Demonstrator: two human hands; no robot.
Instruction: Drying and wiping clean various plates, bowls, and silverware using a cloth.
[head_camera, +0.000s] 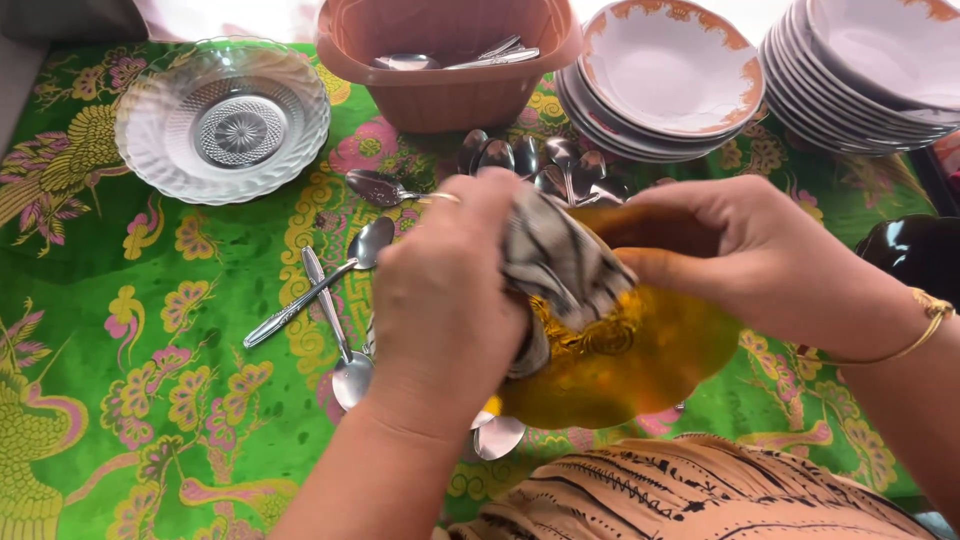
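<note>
My right hand (745, 250) grips the rim of an amber glass bowl (620, 370) held tilted above the table. My left hand (445, 300) presses a striped grey-and-white cloth (560, 262) against the bowl's inside. Part of the bowl is hidden behind both hands. A gold bangle (925, 320) sits on my right wrist and a ring on a left finger.
Several steel spoons (330, 290) lie on the green floral tablecloth (150, 330). A clear glass bowl (222, 120) stands back left, a brown plastic basket (450, 60) with spoons behind, white plate stacks (670, 80) back right, a dark bowl (920, 255) at the right edge.
</note>
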